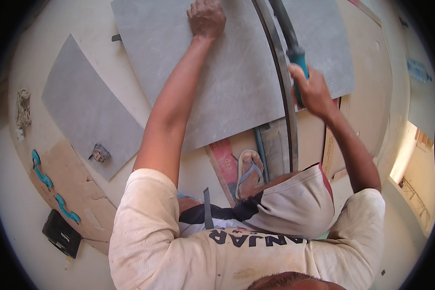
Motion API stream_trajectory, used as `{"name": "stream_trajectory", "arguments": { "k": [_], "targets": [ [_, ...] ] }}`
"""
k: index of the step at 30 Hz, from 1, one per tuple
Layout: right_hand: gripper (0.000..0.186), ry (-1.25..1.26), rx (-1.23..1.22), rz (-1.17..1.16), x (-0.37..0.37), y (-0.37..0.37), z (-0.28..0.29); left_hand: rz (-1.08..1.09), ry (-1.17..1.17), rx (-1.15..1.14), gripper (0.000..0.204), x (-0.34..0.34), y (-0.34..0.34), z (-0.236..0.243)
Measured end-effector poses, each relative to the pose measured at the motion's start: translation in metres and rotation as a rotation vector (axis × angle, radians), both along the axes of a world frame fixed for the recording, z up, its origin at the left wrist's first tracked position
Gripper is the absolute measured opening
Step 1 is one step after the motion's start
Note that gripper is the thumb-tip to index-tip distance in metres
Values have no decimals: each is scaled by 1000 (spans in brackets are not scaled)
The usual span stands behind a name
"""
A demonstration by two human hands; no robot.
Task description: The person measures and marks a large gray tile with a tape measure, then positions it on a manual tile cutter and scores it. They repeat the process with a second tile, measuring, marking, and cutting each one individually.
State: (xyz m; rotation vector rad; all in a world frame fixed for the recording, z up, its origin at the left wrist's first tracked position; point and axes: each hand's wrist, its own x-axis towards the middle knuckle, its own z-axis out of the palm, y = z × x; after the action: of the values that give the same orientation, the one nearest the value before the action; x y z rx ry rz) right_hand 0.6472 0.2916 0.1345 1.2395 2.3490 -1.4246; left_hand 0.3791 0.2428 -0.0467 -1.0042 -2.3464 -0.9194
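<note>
My left hand rests on a large grey tile at the upper middle, its fingers curled into a fist. Whatever may lie under the fingers is hidden. Across the tile runs a long dark metal rail, seemingly that of a manual tile cutter. My right hand is wrapped round the teal grip of the cutter's handle, just right of the rail. The handle's dark lever extends up and out of view at the top edge. On both sides of the rail, the tile's grey surface shows.
A smaller grey tile piece lies left, with a small roundish dark object on it. Two teal suction-cup lifters and a black case lie lower left. A crumpled cloth is farther left, a plastic bottle far right. My sandalled foot is near the rail.
</note>
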Motion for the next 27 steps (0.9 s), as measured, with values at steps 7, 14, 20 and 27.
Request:
{"name": "stream_trajectory", "arguments": {
  "k": [7,14,20,27],
  "targets": [
    [48,51,32,89,-116,49,-10,6,-126,-20,30,-12,17,-10],
    [59,102,22,78,-130,62,-12,20,-176,-57,29,-18,8,-8],
    [60,279,-36,45,-131,61,23,33,-96,-13,26,-21,7,-14],
    [35,383,-62,95,-116,88,90,19,-140,-17,24,-19,6,-14]
  ]
}}
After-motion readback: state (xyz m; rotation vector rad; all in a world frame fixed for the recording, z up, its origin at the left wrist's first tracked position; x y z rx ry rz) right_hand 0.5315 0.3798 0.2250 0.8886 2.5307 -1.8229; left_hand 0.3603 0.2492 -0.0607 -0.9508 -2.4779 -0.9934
